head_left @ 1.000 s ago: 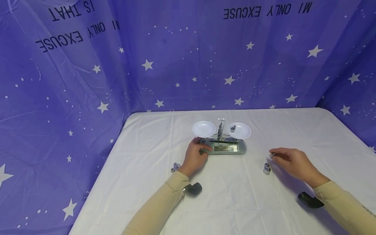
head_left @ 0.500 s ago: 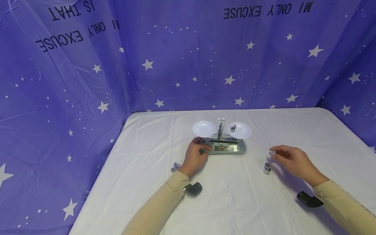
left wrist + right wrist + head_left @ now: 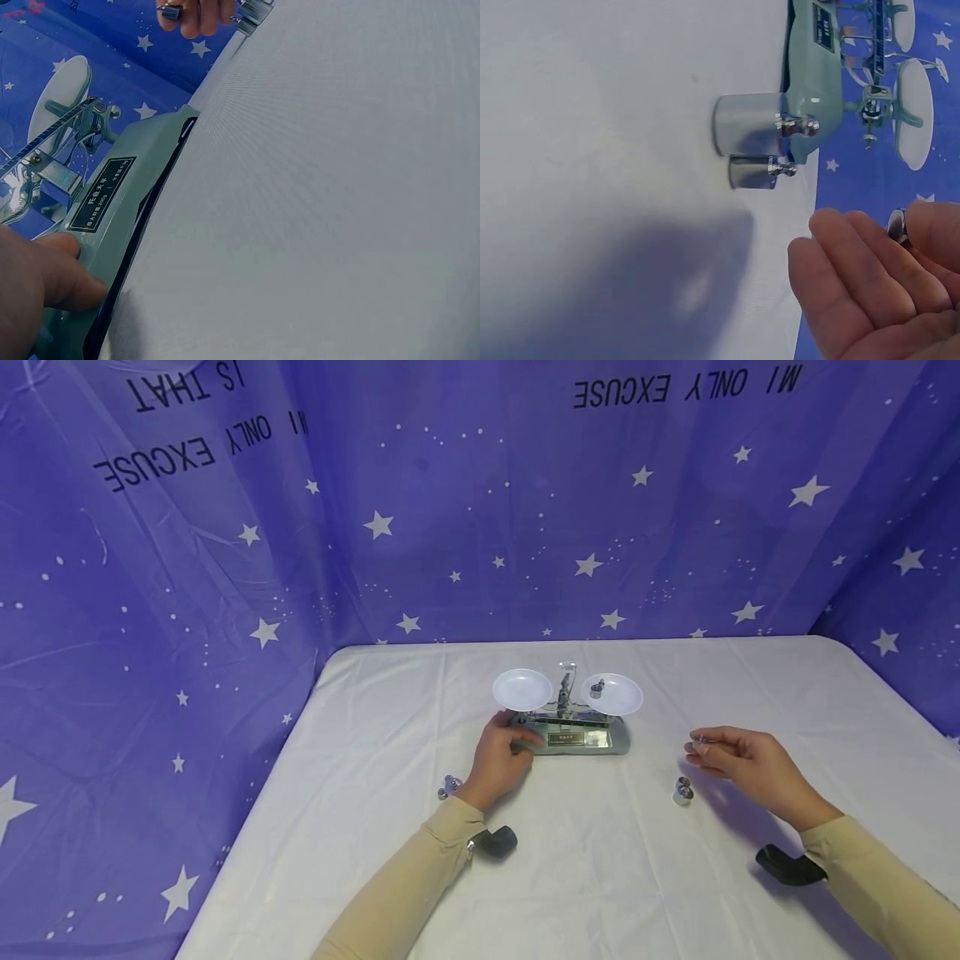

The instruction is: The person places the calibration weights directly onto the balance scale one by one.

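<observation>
A green tray balance (image 3: 600,740) stands toward the back of the white table, bearing two white pans. My left hand (image 3: 498,767) grips the left end of its base, thumb over the front edge. In the right pan (image 3: 624,695) sit small metal weights (image 3: 597,688); the left pan (image 3: 522,690) holds nothing. To the right of the balance, my right hand (image 3: 761,770) pinches a small shiny weight (image 3: 896,224) between thumb and index finger, above the cloth. Below that hand stand a larger knobbed weight (image 3: 750,126) and a smaller one (image 3: 752,172), side by side.
Several small weights (image 3: 451,786) lie left of my left wrist. A dark rounded object (image 3: 495,842) shows beside the left sleeve, another dark object (image 3: 789,866) beside the right sleeve. A purple star-printed curtain (image 3: 480,510) hangs behind and beside the table.
My right hand has risen slightly, and the weight has turned between its fingers. The left hand stays on the base of the balance.
</observation>
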Demonstrator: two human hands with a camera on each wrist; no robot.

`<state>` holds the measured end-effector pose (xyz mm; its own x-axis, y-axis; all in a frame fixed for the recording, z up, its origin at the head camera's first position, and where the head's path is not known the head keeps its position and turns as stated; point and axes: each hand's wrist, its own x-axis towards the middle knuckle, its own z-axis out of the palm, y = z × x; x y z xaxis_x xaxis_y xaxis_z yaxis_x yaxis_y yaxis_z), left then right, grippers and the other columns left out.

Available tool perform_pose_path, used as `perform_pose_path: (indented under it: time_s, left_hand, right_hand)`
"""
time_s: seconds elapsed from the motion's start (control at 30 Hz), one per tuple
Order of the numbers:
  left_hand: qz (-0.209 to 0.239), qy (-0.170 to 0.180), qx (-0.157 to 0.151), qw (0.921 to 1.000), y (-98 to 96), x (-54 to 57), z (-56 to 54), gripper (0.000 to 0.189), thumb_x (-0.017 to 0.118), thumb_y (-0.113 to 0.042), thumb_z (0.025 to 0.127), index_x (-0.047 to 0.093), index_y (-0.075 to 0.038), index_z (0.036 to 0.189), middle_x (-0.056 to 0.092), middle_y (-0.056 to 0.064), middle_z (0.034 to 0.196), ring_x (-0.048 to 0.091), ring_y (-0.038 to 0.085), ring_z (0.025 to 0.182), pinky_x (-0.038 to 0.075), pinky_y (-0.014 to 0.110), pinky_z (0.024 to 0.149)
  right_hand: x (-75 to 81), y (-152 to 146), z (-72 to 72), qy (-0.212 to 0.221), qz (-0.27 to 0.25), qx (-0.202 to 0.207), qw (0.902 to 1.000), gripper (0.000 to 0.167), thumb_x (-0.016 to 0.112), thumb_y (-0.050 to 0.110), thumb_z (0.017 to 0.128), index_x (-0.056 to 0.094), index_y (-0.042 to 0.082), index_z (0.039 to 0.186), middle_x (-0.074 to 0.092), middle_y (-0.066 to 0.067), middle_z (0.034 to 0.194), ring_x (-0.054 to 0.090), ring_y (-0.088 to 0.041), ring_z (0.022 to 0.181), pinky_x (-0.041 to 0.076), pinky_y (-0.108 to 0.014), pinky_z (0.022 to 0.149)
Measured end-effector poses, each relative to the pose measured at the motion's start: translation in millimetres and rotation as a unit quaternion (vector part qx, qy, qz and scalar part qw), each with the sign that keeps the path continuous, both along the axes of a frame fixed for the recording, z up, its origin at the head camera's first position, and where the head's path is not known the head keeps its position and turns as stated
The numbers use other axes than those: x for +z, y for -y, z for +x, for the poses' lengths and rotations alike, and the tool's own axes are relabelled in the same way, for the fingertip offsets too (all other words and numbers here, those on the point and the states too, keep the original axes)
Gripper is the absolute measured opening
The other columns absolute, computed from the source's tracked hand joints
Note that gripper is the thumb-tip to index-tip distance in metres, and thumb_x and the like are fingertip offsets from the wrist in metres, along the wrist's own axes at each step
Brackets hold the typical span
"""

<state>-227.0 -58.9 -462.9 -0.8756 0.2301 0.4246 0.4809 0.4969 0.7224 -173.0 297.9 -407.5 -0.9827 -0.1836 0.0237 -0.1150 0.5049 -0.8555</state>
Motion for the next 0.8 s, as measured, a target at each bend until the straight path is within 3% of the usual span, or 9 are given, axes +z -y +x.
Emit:
perform_pose_path:
  time_s: [0.07, 0.3, 0.43, 0.73, 0.8]
  left_hand:
    - [0.001, 0.000, -0.001, 1.0000, -0.1, 0.1, -0.1, 0.021, 0.062, 0.008, 0.073, 0.079, -0.001, 0.082, 0.063, 0.023, 0.133, 0.058, 0.038, 0.129, 0.044, 0.048, 0.114]
    - [0.002, -0.002, -0.001, 1.0000, -0.4, -0.7, -0.7, 0.021, 0.062, 0.009, 0.073, 0.079, -0.001, 0.082, 0.063, 0.023, 0.133, 0.059, 0.038, 0.127, 0.045, 0.048, 0.113]
    - [0.006, -0.002, -0.001, 1.0000, 0.0, -1.7, -1.2, 0.021, 0.062, 0.009, 0.072, 0.079, 0.000, 0.082, 0.063, 0.023, 0.133, 0.059, 0.037, 0.127, 0.045, 0.047, 0.113]
    - [0.005, 0.000, -0.005, 1.0000, 0.4, 0.0, -0.6, 0.021, 0.063, 0.009, 0.072, 0.078, 0.000, 0.083, 0.063, 0.023, 0.133, 0.059, 0.038, 0.126, 0.045, 0.048, 0.113]
    - [0.004, 0.000, -0.004, 1.0000, 0.4, 0.1, -0.8, 0.021, 0.062, 0.009, 0.072, 0.078, 0.000, 0.083, 0.063, 0.024, 0.133, 0.059, 0.038, 0.126, 0.045, 0.048, 0.113]
  right_hand:
    - [2.4, 1, -1.0, 0.010, -0.005, -0.001, 0.9999, 0.044, 0.055, 0.011, 0.104, 0.049, -0.019, 0.136, 0.075, -0.018, 0.118, 0.071, 0.006, 0.095, 0.062, -0.024, 0.081]
    - [13.4, 5, -9.7, 0.022, -0.038, 0.010, 0.9990, 0.048, 0.056, 0.012, 0.103, 0.046, -0.021, 0.137, 0.077, 0.010, 0.107, 0.072, 0.005, 0.094, 0.062, -0.024, 0.081]
    - [21.6, 9, -16.9, 0.018, -0.051, 0.013, 0.9984, 0.047, 0.056, 0.011, 0.103, 0.046, -0.022, 0.136, 0.075, 0.019, 0.101, 0.073, 0.004, 0.094, 0.062, -0.025, 0.081]
    - [42.8, 20, -31.3, -0.005, -0.031, 0.019, 0.9993, 0.042, 0.056, 0.011, 0.103, 0.051, -0.019, 0.132, 0.077, 0.015, 0.099, 0.073, 0.003, 0.091, 0.062, -0.024, 0.081]
    - [48.1, 23, -35.3, -0.005, -0.016, 0.018, 0.9997, 0.042, 0.056, 0.012, 0.103, 0.052, -0.017, 0.132, 0.078, 0.008, 0.103, 0.072, 0.006, 0.092, 0.062, -0.022, 0.081]
